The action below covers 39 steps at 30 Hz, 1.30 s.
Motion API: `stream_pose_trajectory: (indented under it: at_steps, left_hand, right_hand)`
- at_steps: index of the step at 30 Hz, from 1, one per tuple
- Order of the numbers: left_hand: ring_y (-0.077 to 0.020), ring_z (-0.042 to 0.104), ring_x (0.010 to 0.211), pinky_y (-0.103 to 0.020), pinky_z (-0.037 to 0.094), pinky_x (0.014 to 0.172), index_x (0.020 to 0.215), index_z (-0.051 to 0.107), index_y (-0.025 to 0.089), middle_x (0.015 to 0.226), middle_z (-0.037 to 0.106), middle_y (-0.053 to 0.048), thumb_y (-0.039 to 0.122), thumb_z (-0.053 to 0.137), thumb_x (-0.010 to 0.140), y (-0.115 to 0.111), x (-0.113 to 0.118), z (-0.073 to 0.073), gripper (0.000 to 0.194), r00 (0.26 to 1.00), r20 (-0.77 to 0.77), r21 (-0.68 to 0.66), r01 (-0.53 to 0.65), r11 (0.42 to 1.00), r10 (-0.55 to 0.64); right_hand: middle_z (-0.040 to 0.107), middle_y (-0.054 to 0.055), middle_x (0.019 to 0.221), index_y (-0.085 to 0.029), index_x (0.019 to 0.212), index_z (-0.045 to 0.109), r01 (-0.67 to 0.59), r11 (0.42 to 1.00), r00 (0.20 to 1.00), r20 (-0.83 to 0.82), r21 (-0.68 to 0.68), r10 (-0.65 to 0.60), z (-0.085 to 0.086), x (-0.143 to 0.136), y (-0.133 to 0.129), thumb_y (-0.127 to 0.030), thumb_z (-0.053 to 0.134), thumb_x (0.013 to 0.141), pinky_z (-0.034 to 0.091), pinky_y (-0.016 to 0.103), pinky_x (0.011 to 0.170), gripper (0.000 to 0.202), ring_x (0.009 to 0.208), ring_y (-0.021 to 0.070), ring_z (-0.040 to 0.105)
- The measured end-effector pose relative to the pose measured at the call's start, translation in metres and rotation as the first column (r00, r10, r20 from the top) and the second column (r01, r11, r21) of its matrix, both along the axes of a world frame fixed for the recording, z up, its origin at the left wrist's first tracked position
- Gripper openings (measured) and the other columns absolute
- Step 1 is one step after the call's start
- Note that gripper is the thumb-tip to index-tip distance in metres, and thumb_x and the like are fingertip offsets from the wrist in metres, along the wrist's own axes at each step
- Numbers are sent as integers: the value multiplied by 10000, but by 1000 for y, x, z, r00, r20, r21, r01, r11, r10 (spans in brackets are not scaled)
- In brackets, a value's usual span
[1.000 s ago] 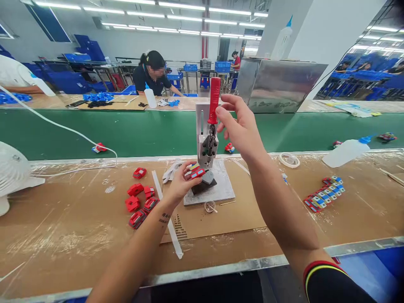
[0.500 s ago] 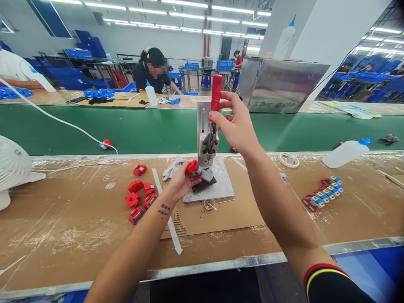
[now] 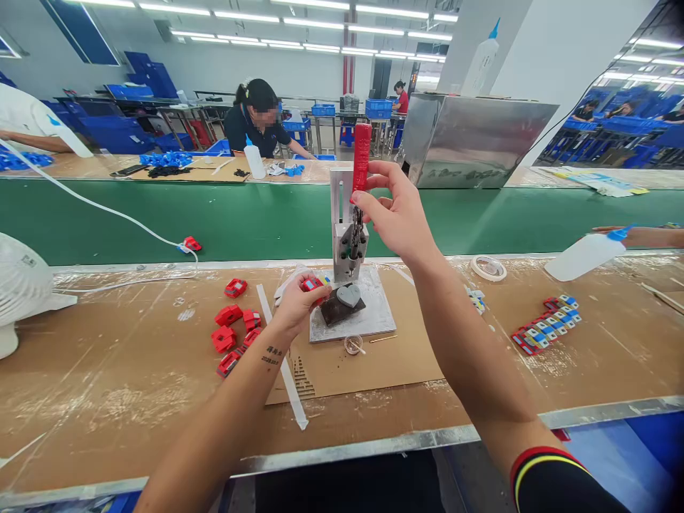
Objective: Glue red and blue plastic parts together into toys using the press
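Observation:
My left hand (image 3: 297, 303) is closed around a small red plastic part (image 3: 311, 283) with some blue and grey on it, just left of the press base. My right hand (image 3: 394, 208) has its fingers and thumb on the upright red handle (image 3: 361, 158) of a toggle-clamp press (image 3: 348, 246). Below the press head, a grey rounded block (image 3: 348, 295) sits on a dark plate (image 3: 332, 311), on the metal base (image 3: 377, 317). Nothing lies on top of the block. A white cloth or glove is partly hidden behind my left hand.
Several red parts (image 3: 229, 314) lie left of a white strip (image 3: 288, 385). Right of my arm are a tape roll (image 3: 488, 268), a white bottle (image 3: 585, 258) and a row of assembled parts (image 3: 546, 326). A green conveyor belt (image 3: 256, 221) runs behind; a co-worker (image 3: 259, 117) sits beyond it.
My left hand has drawn back left from the grey block with the red part, which has turned. My right hand stays on the handle. Another person's hand has appeared at the far right.

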<state>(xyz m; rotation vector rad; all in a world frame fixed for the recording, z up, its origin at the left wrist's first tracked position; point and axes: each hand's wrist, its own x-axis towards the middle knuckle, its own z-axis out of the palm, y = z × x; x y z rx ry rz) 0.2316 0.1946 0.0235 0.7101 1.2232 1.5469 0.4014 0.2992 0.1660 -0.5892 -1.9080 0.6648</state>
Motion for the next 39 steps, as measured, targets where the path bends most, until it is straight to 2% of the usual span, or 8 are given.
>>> stream_pose_trajectory:
  at_steps: [4,8,13,16,22,26,30,39]
  left_hand:
    - [-116,631,723,-255,498,748,902,598,180,786,698,23,210,924,484,-1,-4,-2,531,987,-161,73,-3,997,15]
    - [-152,654,700,-283,482,718,955,559,206,805,737,-1,229,907,511,7,-7,-5,565,950,-310,90,52,995,-21]
    - [-194,636,730,-290,442,684,967,678,200,810,748,-29,199,871,566,22,0,-3,446,846,-529,100,135,986,-62]
    - [-227,652,837,-318,462,758,1037,715,213,905,770,-46,190,838,622,31,11,-1,433,789,-612,129,166,978,-53]
    - [-264,704,908,-383,517,864,1068,676,168,981,774,-94,207,800,685,38,19,-13,404,751,-656,136,214,967,-74]
    - [-261,700,923,-400,528,884,1073,654,166,987,761,-88,228,783,711,37,17,-22,389,732,-677,147,230,962,-71]
    - [-239,688,900,-377,530,847,1077,648,171,973,748,-65,212,746,729,35,17,-25,364,712,-700,167,243,956,-59]
    - [-221,687,877,-357,531,837,992,652,160,939,743,-56,242,709,745,33,18,-26,266,706,-707,194,256,947,-46]
  right_hand:
    - [645,18,1140,-289,1327,483,-20,999,1000,8,29,20,-3,-2,5,-429,616,988,514,247,576,390,695,106,633]
    - [655,16,1099,-276,1342,485,-3,994,1000,-20,110,6,-1,-8,16,-460,596,1002,552,253,635,402,769,123,671]
    - [667,29,1102,-284,1401,472,-31,990,1000,8,136,30,8,-16,28,-502,581,1003,591,293,722,467,930,177,694]
    - [676,40,1126,-292,1406,482,-40,993,999,-13,113,42,9,-15,20,-455,596,1006,605,310,738,447,967,193,690]
    - [658,44,1222,-304,1360,537,-31,991,999,-7,134,32,2,8,-31,-321,639,969,608,321,724,404,915,188,680]
    - [677,37,1155,-277,1229,625,-68,969,998,16,238,66,-9,25,-56,-266,632,962,604,327,793,268,973,198,681]
    - [689,62,1145,-250,1164,658,-88,922,995,-5,378,97,-26,33,-61,-217,637,959,601,326,819,208,1039,207,670]
    - [665,79,1235,-280,1214,660,-136,914,989,6,382,145,-50,34,-64,-104,605,957,598,300,750,317,1118,214,659]
